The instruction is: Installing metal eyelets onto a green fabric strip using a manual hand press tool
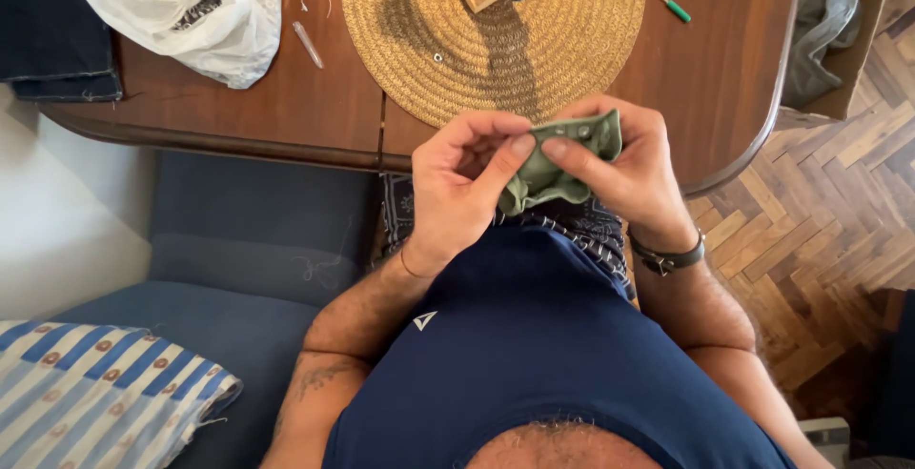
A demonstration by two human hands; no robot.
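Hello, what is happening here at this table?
A seated person holds a small piece of green fabric with both hands: the left hand pinches its edge, the right hand grips the strip with round metal eyelets or snaps. Ahead, on the wooden table, lie a round woven mat and a white plastic bag.

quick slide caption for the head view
Both hands, left hand and right hand, pinch a small green cloth piece at the edge of a wooden table.

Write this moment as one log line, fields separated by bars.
left hand: pinches green fabric piece | right hand: grips same fabric, near its snap buttons | place: in front of chest, by wooden table edge | behind: round woven mat
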